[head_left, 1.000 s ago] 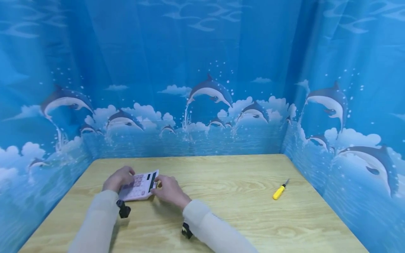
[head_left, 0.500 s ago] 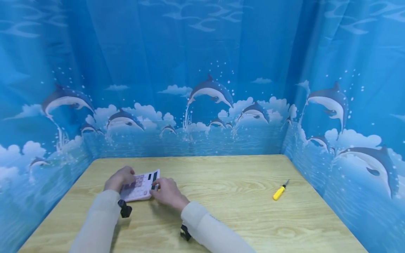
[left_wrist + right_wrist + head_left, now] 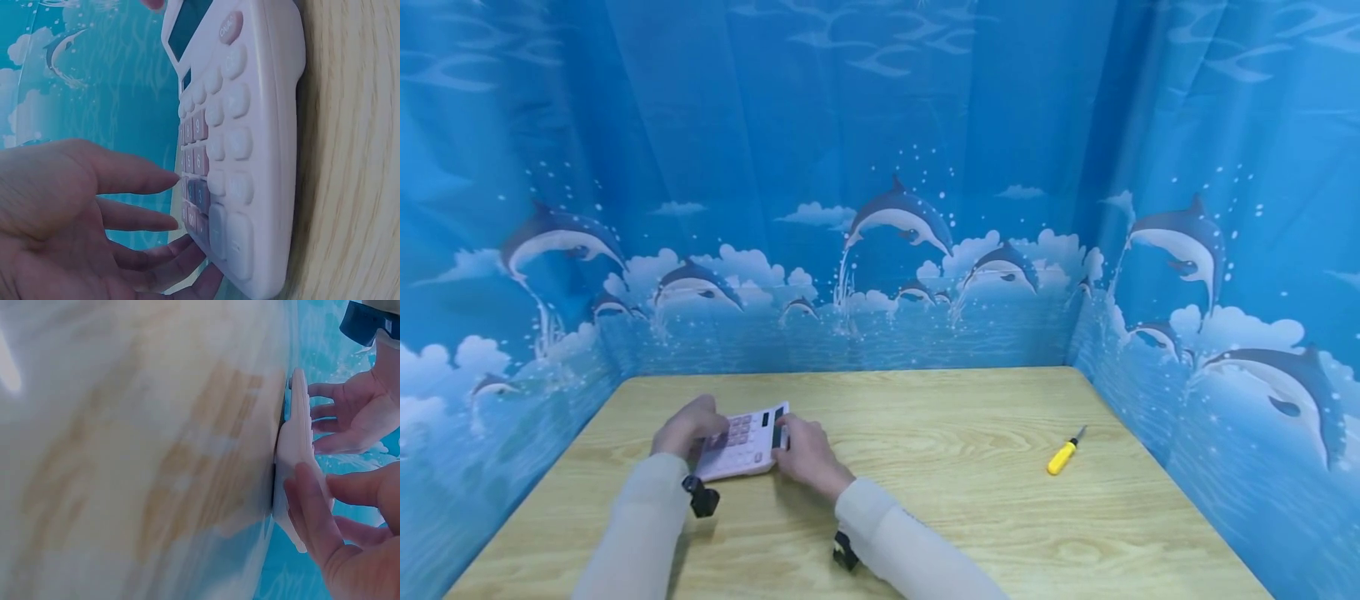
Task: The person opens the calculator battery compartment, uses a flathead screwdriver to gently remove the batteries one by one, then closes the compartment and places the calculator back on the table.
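A pale pink calculator (image 3: 739,461) with darker pink number keys lies on the left part of the table, its display end toward the right. My right hand (image 3: 808,457) pinches that display end, thumb on the upper face and fingers at the edge and side, as the right wrist view shows. At the other end is my left hand (image 3: 688,425). Its fairly straight fingers (image 3: 137,219) reach to the number keys and the bottom edge of the calculator (image 3: 275,187); how firmly they touch cannot be seen.
A screwdriver (image 3: 1062,457) with a yellow handle lies on the right side of the wood-grain table (image 3: 940,500). A blue curtain (image 3: 790,125) printed with dolphins stands along the back and both sides. Black wrist cameras (image 3: 703,500) sit under both sleeves.
The calculator has slid slightly to the right, and both hands have moved with it. The right thumb and fingers have shifted on the display end. The screwdriver has stayed put.
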Tool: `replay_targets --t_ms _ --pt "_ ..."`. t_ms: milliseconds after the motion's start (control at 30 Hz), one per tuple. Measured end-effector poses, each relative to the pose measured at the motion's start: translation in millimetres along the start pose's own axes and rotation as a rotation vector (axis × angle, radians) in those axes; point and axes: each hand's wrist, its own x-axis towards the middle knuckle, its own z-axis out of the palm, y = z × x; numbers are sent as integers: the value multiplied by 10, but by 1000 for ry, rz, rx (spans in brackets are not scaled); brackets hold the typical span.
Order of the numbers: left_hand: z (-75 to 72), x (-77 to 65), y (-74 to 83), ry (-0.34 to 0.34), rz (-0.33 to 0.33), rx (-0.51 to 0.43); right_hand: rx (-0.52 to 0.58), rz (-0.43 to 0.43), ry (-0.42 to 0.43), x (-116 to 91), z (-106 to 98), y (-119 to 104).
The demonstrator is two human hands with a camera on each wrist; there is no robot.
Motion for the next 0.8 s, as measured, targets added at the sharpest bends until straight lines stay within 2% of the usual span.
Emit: replay_targets --t_ms 167,333,433,633,800 --pt "10 34 17 3 8 15 -10 16 32 11 -39 42" --pt "5 49 48 -4 23 33 -7 38 -1 23 -71 71" --pt "-13 34 63 5 54 30 16 60 -23 25 -99 80" --pt "-69 13 91 11 133 -3 52 94 -36 44 -162 129" --pt "-85 4 148 -18 153 -77 114 115 -30 64 -185 205"
